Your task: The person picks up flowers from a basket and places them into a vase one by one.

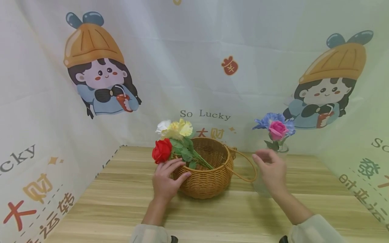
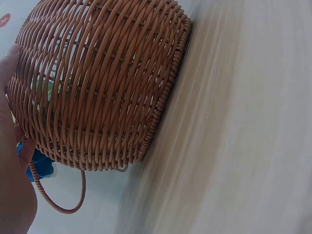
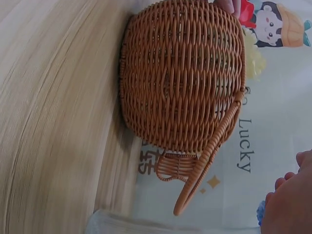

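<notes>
A round wicker basket (image 1: pixel 203 184) stands on the table, its looped handle (image 1: pixel 252 173) lowered to the right. My left hand (image 1: pixel 167 180) holds the basket's left side at the rim, thumb toward the front. A red rose (image 1: pixel 162 151), a yellow flower (image 1: pixel 179 129) and a white flower (image 1: pixel 163 126) lean out over the left rim, their green stems inside. Just right of the handle, my right hand (image 1: pixel 271 170) hovers with loosely bent fingers and nothing visible in them. Behind it a clear vase (image 1: pixel 261 187) holds a pink rose (image 1: pixel 278 130) and a blue flower (image 1: pixel 270 119).
The wood-grained table (image 1: pixel 121 202) is enclosed by a printed cloth backdrop (image 1: pixel 170 67) at the back and both sides. A small woven loop (image 3: pixel 175 166) sticks out from the basket. Part of the vase is covered by my right hand.
</notes>
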A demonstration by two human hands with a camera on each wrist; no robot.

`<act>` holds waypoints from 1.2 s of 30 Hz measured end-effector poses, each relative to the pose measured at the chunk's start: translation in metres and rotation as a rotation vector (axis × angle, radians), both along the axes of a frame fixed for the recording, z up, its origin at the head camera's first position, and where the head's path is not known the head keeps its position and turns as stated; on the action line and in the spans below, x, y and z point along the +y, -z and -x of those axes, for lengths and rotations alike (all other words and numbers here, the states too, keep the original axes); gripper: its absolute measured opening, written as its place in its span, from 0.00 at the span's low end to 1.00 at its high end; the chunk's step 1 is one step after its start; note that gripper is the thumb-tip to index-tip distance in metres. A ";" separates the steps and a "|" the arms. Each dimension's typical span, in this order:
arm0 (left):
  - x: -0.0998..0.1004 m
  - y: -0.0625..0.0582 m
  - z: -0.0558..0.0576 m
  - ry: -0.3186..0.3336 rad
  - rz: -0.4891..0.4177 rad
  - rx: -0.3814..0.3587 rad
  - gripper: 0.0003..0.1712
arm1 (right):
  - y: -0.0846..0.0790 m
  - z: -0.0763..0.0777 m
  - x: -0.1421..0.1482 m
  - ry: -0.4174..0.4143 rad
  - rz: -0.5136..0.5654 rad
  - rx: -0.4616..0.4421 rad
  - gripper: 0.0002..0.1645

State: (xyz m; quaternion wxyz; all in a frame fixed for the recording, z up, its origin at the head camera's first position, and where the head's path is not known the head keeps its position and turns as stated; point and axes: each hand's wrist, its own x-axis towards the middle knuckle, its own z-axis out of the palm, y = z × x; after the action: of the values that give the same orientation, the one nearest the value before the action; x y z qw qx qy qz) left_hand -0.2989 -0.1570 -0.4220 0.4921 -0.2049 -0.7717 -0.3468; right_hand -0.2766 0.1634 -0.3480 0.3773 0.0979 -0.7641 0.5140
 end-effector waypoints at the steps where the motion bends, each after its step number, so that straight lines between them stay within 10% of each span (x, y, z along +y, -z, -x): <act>1: 0.000 0.000 0.000 0.000 0.000 0.002 0.22 | 0.000 0.000 -0.002 -0.013 0.004 0.000 0.09; 36: 0.000 -0.001 -0.001 0.000 0.001 0.021 0.25 | -0.015 0.025 -0.099 -0.280 0.020 -0.097 0.13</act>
State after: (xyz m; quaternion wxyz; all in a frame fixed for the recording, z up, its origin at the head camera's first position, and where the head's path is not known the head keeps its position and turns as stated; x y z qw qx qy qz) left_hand -0.2979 -0.1567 -0.4211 0.5000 -0.2088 -0.7668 -0.3440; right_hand -0.3020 0.0642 -0.3333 0.2658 0.1747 -0.7550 0.5734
